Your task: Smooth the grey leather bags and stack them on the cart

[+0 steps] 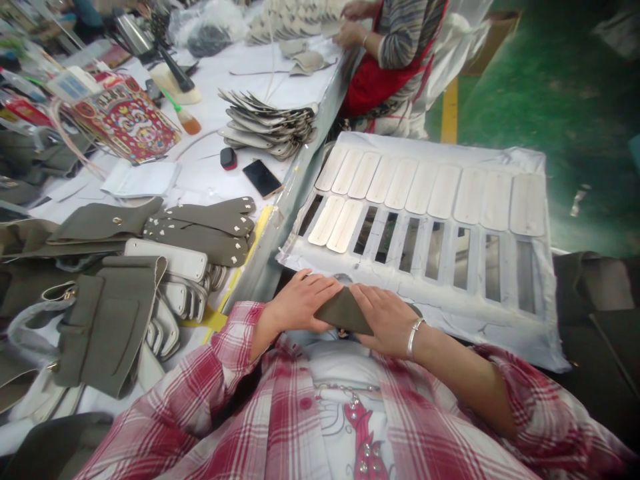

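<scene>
Close to my body I hold an olive-grey leather piece (345, 311) between both hands. My left hand (300, 303) lies over its left end with fingers closed on it. My right hand (384, 319), with a silver bracelet at the wrist, presses on its right end. Just beyond my hands lies a white slotted rack (450, 293) with several cream-coloured strips (430, 190) laid in its far row and two more in the near row.
On the table to the left lie stacks of olive-grey bag parts (105, 320), cream pieces (170, 260), a phone (262, 178) and a stack of flat pieces (270, 123). Another person in a red apron (390, 60) works at the far end. Green floor lies to the right.
</scene>
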### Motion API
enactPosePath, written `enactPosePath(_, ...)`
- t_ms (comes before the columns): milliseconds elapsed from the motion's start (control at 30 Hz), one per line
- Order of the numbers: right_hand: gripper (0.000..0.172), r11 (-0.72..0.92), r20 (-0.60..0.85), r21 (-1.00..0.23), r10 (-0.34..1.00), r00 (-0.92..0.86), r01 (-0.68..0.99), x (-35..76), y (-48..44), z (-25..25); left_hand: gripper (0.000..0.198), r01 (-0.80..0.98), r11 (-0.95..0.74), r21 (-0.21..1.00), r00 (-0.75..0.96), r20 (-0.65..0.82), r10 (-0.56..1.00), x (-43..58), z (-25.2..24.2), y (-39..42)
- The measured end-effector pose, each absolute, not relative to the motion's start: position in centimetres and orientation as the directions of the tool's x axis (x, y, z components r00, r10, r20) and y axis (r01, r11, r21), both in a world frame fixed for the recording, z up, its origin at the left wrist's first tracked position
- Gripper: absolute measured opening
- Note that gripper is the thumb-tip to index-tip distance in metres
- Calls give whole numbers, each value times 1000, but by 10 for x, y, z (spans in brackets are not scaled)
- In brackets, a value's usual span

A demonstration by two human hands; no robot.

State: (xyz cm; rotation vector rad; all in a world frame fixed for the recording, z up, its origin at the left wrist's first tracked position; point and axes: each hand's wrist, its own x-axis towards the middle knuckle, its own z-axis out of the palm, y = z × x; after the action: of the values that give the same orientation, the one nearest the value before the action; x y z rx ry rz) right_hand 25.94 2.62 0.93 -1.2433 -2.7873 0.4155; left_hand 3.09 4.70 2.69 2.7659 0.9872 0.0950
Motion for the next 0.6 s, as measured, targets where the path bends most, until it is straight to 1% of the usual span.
enactPosePath(167,78,636,-50,-271,741,-670,723,261,24,12,74,624,-750,220,768,4,641,32,27,45)
enactPosePath(300,90,622,-65,-318,739,-671,716,263,26,15,75,628,-742,233,762,9,648,31,27,45)
enactPosePath(333,91,611,-62,-332,746,-663,719,263,27,15,76,629,-740,237,760,12,650,31,27,45)
enactPosePath(467,82,551,-53,-350,796,-603,758,260,29,13,76,637,-726,259,747,24,664,31,26,47)
enactPosePath(533,85,530,-61,-354,809,-584,771,259,30,12,76,637,-721,273,744,27,668,31,26,48)
enactPosePath(600,83,503,-83,-360,822,-564,786,257,32,12,77,636,-716,288,741,30,671,31,26,50)
